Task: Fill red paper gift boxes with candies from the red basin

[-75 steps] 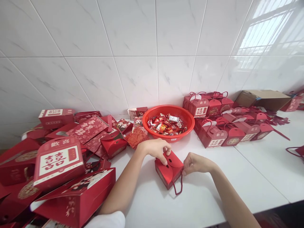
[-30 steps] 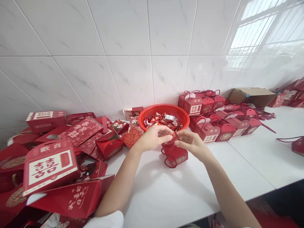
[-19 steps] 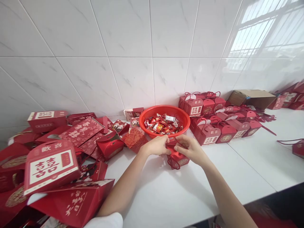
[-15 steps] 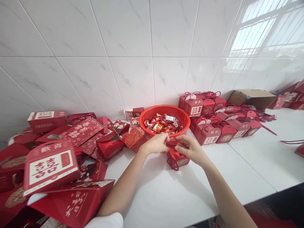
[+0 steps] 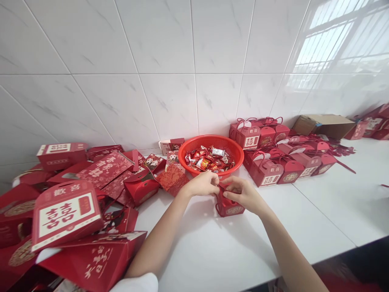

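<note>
A small red gift box (image 5: 230,207) stands on the white table, just in front of a red plastic basket (image 5: 188,146) of wrapped candies (image 5: 209,158). My left hand (image 5: 205,184) pinches the left side of the box's top, its fingertips partly hidden. From the right, my right hand (image 5: 243,192) grips the top flaps with thumb and fingers bent. A dark red cord hangs at the box's left side. Both hands cover much of the box's upper part.
Rows of closed red boxes (image 5: 269,172) with cord handles stand to the right of the basket, before a cardboard box (image 5: 325,123). Unfilled-looking and flattened red boxes (image 5: 67,211) are heaped at the left. A tiled wall (image 5: 164,93) runs along the back.
The top flaps of the small box have been drawn closer together between my hands. The cord at its front left has shifted back, and the right hand has come slightly lower.
</note>
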Demonstrator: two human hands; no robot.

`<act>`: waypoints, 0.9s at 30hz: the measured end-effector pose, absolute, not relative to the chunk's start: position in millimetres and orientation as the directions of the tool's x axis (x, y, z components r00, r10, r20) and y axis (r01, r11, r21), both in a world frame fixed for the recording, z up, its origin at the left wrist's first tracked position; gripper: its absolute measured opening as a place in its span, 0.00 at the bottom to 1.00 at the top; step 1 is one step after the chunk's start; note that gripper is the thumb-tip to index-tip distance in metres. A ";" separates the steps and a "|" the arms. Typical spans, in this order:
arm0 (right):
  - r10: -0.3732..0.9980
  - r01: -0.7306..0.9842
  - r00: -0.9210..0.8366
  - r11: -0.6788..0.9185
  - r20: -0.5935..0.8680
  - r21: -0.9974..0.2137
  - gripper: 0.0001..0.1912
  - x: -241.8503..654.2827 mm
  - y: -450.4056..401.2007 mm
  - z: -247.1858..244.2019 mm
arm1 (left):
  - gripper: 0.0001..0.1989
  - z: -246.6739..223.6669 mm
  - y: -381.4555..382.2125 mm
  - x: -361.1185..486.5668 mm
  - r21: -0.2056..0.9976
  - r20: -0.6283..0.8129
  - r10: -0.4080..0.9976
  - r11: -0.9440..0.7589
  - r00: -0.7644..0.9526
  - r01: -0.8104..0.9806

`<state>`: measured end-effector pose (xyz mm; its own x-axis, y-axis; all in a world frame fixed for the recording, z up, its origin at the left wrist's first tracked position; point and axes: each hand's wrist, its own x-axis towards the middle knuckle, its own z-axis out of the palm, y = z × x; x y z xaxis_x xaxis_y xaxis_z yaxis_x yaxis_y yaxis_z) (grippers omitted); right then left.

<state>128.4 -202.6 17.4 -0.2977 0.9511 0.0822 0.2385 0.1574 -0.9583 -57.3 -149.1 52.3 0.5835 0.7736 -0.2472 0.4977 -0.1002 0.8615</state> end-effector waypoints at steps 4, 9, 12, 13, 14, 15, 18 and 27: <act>0.963 0.181 -0.253 0.142 0.094 -0.973 0.19 124.4 -203.5 20.5 | 0.10 70.4 -154.8 -62.4 0.965 -0.159 0.774 -0.009 0.613 0.263; 0.976 0.059 -0.129 0.182 0.173 -0.982 0.19 121.9 -206.1 27.8 | 0.12 84.5 -168.0 -62.2 0.997 -0.043 0.746 -0.011 0.665 0.077; 0.977 -0.015 -0.083 0.197 0.197 -0.980 0.18 122.6 -210.3 31.6 | 0.11 84.6 -174.4 -61.1 0.994 -0.036 0.727 -0.047 0.685 0.102; 0.975 -0.037 -0.090 0.198 0.201 -0.979 0.18 122.4 -212.4 32.9 | 0.10 84.0 -176.2 -60.8 0.990 -0.022 0.729 -0.079 0.685 0.115; 0.973 -0.050 -0.104 0.202 0.207 -0.978 0.18 122.0 -214.7 34.0 | 0.09 83.6 -178.1 -60.5 0.986 -0.005 0.730 -0.111 0.684 0.126; 0.969 -0.054 -0.124 0.210 0.215 -0.976 0.18 121.3 -217.1 34.9 | 0.09 83.3 -180.1 -60.1 0.981 0.010 0.727 -0.139 0.686 0.133; 0.949 -0.025 -0.170 0.264 0.264 -0.964 0.20 118.9 -223.4 35.6 | 0.10 84.6 -188.0 -58.6 0.977 0.029 0.688 -0.172 0.725 0.124; 0.901 0.248 0.103 0.387 0.421 -0.888 0.09 147.7 -241.2 40.5 | 0.29 97.3 -204.1 -60.6 0.941 0.108 0.622 -0.315 0.775 0.122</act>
